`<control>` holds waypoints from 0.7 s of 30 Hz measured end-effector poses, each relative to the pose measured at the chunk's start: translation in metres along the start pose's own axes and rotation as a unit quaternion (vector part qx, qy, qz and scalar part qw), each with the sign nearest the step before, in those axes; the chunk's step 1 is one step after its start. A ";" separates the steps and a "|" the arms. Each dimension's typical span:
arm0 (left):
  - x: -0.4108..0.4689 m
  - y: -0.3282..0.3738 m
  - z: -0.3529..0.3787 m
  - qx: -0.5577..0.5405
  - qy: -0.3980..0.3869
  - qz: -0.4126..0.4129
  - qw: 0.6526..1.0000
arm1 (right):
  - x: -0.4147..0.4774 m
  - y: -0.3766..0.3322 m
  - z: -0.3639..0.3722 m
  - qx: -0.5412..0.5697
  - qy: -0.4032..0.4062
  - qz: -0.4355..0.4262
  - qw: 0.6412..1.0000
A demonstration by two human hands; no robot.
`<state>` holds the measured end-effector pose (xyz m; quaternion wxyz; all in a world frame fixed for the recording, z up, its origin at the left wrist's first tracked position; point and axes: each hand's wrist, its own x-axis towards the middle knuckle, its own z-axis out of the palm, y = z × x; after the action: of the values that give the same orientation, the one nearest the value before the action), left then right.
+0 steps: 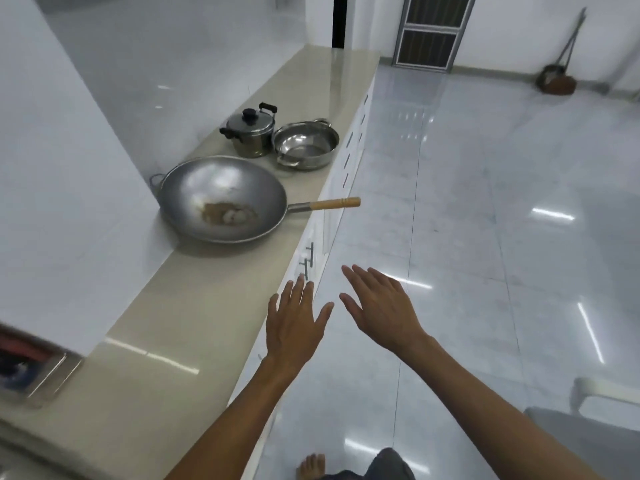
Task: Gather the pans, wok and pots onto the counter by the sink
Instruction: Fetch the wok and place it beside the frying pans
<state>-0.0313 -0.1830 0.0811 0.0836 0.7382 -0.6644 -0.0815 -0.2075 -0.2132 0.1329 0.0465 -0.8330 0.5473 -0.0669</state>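
A large steel wok with brownish residue in its bottom sits on the beige counter, its wooden handle sticking out past the counter edge. Behind the wok stand a lidded pot with black knob and handles, and an open steel pot to its right. My left hand and my right hand are stretched out, palms down, fingers spread, empty, over the counter's front edge and the floor, well short of the wok.
A steel sink rim shows at the lower left under a white wall block. White drawers with metal pulls line the counter front. Glossy tiled floor lies to the right, with a white chair at lower right and a dustpan far back.
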 end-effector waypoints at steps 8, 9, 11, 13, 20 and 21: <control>0.171 0.045 0.030 -0.079 0.014 -0.114 0.990 | 0.181 0.114 0.019 0.019 0.003 -0.080 0.997; 0.191 0.050 0.035 -0.091 0.023 -0.135 0.986 | 0.205 0.126 0.022 0.017 0.003 -0.103 0.995; 0.220 0.062 0.039 -0.115 0.034 -0.184 0.976 | 0.244 0.143 0.024 0.012 0.005 -0.148 0.989; 0.248 0.075 0.042 -0.156 0.049 -0.246 0.955 | 0.281 0.159 0.022 0.024 -0.005 -0.189 0.982; 0.309 0.094 0.055 -0.367 0.092 -0.415 0.827 | 0.380 0.181 0.035 0.035 -0.093 -0.296 0.950; 0.314 0.093 0.059 -0.387 0.094 -0.432 0.809 | 0.388 0.181 0.038 0.018 -0.094 -0.325 0.941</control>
<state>-0.1022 -0.5059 0.0422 0.3807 0.8596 -0.1792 -0.2900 -0.2136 -0.6407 0.0911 0.0879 -0.9670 0.2388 -0.0098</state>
